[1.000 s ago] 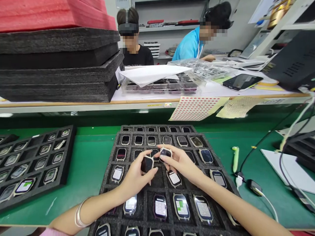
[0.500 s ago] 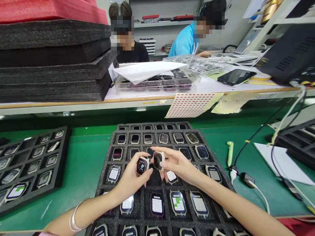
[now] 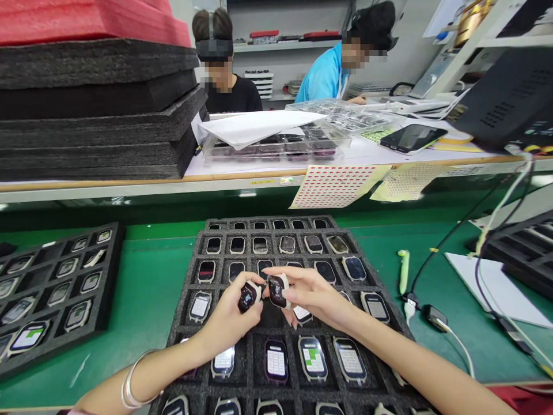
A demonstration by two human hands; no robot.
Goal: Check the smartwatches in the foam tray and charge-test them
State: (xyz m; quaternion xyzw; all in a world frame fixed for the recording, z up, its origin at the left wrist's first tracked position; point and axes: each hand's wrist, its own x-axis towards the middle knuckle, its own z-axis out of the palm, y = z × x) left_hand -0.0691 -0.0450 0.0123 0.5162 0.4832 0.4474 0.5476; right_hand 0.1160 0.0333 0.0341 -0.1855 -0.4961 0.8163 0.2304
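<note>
My left hand grips a small smartwatch body with a lit dark screen. My right hand pinches a second watch body, also screen up. Both are held side by side, nearly touching, just above the black foam tray in front of me. The tray's cells hold several watch bodies; those in the near rows show white or green lit screens, those in the far rows are dark. A silver bangle sits on my left wrist.
A second foam tray of watches lies at left on the green mat. A pale green pen, cables and a connector lie at right. Stacked black foam sheets and clear trays sit on the raised shelf. Two people work behind it.
Both watches have been turned screen up and lowered slightly toward the tray. My hands have drawn a little closer together.
</note>
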